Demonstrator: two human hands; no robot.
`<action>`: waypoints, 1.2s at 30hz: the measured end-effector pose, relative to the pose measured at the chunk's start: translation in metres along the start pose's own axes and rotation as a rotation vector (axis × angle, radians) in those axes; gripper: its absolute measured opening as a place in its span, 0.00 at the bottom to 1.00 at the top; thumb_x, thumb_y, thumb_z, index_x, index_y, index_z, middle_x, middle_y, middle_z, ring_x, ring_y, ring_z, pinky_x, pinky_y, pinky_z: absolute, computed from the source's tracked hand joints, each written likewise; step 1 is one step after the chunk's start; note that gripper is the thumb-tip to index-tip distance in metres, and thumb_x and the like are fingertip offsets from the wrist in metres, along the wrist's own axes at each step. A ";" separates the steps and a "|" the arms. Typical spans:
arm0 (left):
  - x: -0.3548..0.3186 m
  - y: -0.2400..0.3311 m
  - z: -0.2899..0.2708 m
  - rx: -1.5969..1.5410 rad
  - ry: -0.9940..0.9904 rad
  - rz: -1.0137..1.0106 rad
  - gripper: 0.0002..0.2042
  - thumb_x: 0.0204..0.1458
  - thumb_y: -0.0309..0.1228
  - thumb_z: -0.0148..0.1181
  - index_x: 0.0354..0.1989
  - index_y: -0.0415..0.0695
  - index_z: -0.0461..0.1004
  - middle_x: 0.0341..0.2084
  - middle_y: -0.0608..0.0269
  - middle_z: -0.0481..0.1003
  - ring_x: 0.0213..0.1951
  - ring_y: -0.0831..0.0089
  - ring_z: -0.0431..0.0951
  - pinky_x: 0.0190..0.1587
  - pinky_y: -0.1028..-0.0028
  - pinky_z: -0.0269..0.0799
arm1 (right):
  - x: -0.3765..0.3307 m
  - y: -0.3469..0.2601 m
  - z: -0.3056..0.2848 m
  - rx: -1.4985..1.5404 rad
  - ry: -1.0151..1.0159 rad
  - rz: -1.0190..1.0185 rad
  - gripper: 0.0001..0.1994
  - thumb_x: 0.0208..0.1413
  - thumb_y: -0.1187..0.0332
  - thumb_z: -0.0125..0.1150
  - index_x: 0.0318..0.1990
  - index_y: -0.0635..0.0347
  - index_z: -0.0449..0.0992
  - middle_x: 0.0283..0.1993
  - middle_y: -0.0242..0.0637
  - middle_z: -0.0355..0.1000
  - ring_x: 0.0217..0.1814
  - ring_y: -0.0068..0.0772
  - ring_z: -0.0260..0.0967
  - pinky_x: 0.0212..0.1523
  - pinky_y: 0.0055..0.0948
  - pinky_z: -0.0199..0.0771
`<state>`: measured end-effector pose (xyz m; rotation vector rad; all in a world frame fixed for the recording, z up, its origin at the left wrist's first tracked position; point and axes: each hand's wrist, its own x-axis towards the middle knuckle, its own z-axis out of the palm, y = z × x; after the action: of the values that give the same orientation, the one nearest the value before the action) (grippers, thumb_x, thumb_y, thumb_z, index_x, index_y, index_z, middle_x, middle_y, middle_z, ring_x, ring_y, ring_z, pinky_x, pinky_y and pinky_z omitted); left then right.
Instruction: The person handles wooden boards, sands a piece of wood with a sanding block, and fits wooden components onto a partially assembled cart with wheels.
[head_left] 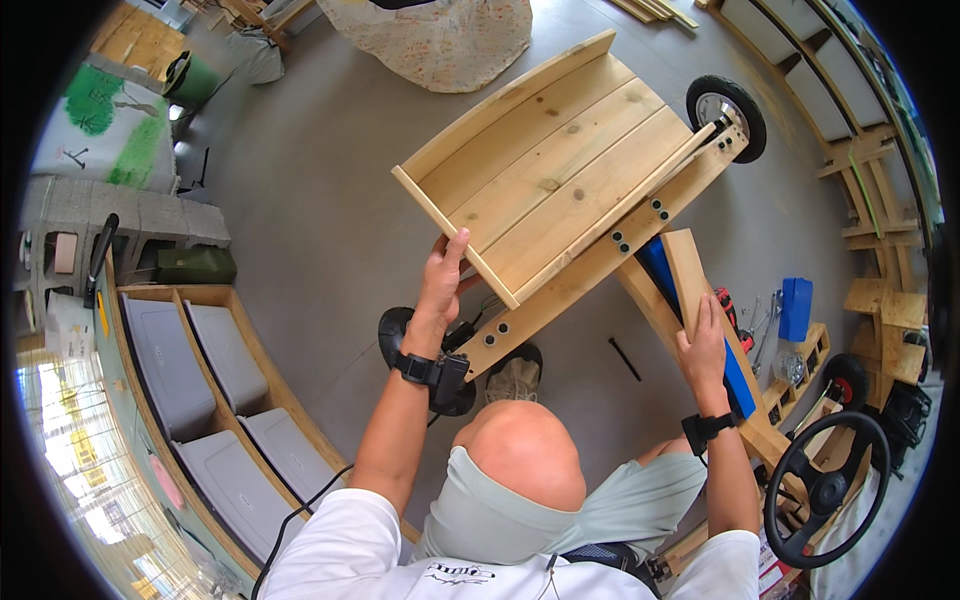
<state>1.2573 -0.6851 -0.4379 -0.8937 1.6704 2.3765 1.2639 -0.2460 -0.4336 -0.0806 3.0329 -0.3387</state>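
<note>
My left hand [445, 275] grips the near-left edge of a shallow wooden tray [560, 165] made of planks with raised sides, thumb on top of the rim. The tray is tilted and lies along a bolted wooden beam [560, 290] with a black-tyred wheel [725, 115] at its far end. In my right hand [705, 345] is a short wooden board [685, 265], which lies along a blue strip [740, 375] on a second wooden beam [645, 300]. My right fingers lie over the board's edge; their tips partly show.
A black rod [625, 358] lies on the floor by my foot. At right are a red and black tool [735, 315], a blue box [795, 310] and a black steering wheel [825, 490]. Grey bins [165, 360] fill a wooden rack at left; concrete blocks [150, 215] stand behind it.
</note>
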 end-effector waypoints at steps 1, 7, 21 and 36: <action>0.002 0.000 0.002 -0.007 -0.004 0.004 0.35 0.60 0.56 0.58 0.67 0.44 0.60 0.57 0.57 0.68 0.56 0.61 0.73 0.54 0.54 0.74 | 0.002 0.013 -0.004 -0.006 0.006 -0.002 0.36 0.54 0.70 0.61 0.71 0.65 0.56 0.72 0.55 0.56 0.70 0.57 0.59 0.68 0.44 0.62; -0.002 0.001 -0.003 -0.012 0.009 0.006 0.35 0.60 0.55 0.58 0.67 0.43 0.59 0.55 0.56 0.69 0.55 0.62 0.74 0.53 0.55 0.76 | 0.025 0.016 -0.057 0.085 -0.190 0.320 0.16 0.62 0.68 0.56 0.57 0.58 0.72 0.51 0.56 0.76 0.53 0.60 0.73 0.49 0.48 0.73; 0.002 0.000 0.002 -0.019 0.033 -0.028 0.33 0.63 0.50 0.57 0.70 0.44 0.57 0.56 0.58 0.70 0.57 0.67 0.73 0.54 0.60 0.78 | 0.234 0.041 -0.173 0.983 0.295 -0.020 0.25 0.61 0.73 0.59 0.64 0.69 0.65 0.58 0.43 0.74 0.57 0.29 0.72 0.57 0.29 0.72; 0.003 -0.002 0.004 -0.018 0.093 -0.052 0.34 0.62 0.50 0.58 0.69 0.43 0.58 0.55 0.59 0.70 0.54 0.69 0.74 0.54 0.63 0.77 | 0.471 0.015 -0.071 0.275 0.135 -0.153 0.22 0.59 0.65 0.59 0.62 0.55 0.71 0.47 0.53 0.78 0.51 0.50 0.77 0.52 0.39 0.73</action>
<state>1.2546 -0.6814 -0.4403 -1.0526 1.6383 2.3544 0.7883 -0.2449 -0.4071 -0.2810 3.0826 -0.8003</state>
